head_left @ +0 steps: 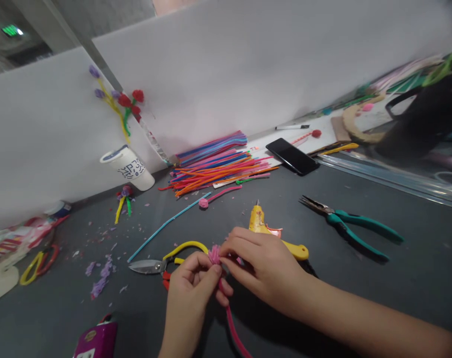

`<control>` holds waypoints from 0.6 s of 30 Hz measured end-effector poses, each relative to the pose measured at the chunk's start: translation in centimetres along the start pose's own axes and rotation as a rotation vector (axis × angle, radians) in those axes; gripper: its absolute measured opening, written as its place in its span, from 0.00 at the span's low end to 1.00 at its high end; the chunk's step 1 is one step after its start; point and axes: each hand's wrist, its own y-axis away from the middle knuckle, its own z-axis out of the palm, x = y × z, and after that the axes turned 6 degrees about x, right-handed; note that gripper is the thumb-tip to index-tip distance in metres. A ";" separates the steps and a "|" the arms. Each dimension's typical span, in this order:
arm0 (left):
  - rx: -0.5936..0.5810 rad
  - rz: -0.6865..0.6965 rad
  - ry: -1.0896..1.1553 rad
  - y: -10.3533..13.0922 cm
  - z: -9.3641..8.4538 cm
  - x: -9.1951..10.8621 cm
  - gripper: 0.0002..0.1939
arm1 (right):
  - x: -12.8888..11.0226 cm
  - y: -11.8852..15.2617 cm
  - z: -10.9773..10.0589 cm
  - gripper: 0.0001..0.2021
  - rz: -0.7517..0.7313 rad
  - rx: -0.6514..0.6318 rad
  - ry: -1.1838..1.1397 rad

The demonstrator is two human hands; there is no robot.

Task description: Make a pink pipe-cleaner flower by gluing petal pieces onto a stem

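A pink fuzzy flower piece (pixel 214 254) sits between my two hands, with a long pink stem (pixel 232 324) hanging down toward the bottom edge. My left hand (pixel 196 283) grips it from the left, thumb and index finger pinched just under the flower. From the right, my right hand (pixel 259 261) pinches the flower's right side with closed fingers. Scissors with yellow and red handles (pixel 151 266) lie partly behind my left hand. Behind my right hand is a yellow glue gun (pixel 259 219), its lower part hidden.
Bundled pipe cleaners (pixel 211 171) and a black phone (pixel 293 156) lie at the back. Teal pliers (pixel 345 221) are on the right, near clear rods (pixel 390 176). A paper cup (pixel 131 169) stands back left; a purple box (pixel 96 340) is front left. Purple scraps (pixel 102 276) litter the left.
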 end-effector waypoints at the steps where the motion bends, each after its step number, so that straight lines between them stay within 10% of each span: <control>1: 0.006 0.003 0.002 0.0 0.0 0.0 0.09 | 0.0 0.0 0.0 0.05 0.020 -0.004 -0.020; 18: 0.011 -0.016 -0.030 0.0 0.1 0.0 0.09 | -0.3 -0.3 0.1 0.06 0.353 -0.043 -0.217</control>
